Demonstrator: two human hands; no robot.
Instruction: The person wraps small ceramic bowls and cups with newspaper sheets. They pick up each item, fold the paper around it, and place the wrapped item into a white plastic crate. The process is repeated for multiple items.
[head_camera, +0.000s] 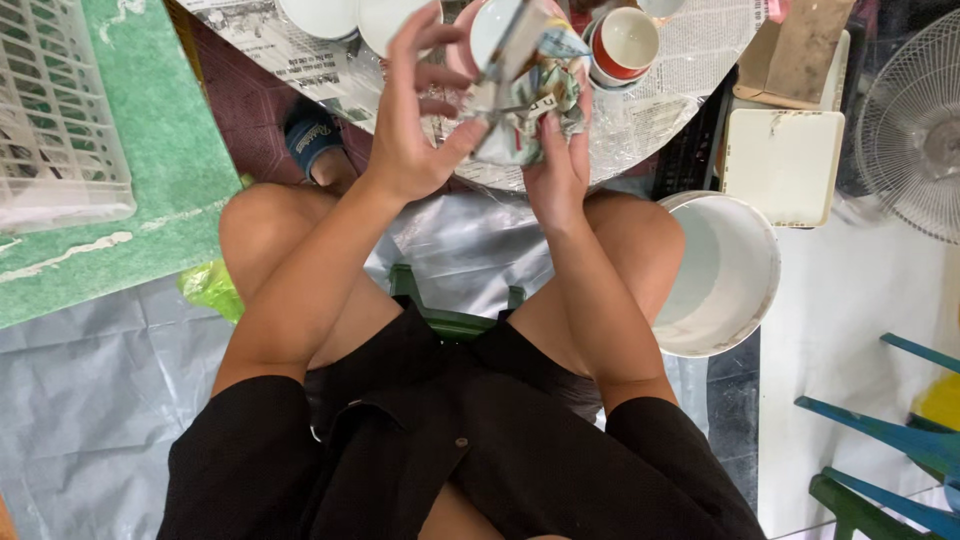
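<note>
Head view: both hands grip crumpled newspaper; cups beyond.

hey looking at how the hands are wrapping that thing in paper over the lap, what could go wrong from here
1. The paper-wrapped item is held in the air between the left hand and right hand, over bare knees; a slipped grip could drop it onto the legs or floor.
2. Red-rimmed cups stand close behind the hands on the newspaper-covered table; a stray elbow or paper edge might knock them.
3. The white bucket sits right against the right knee and could get bumped.
</note>
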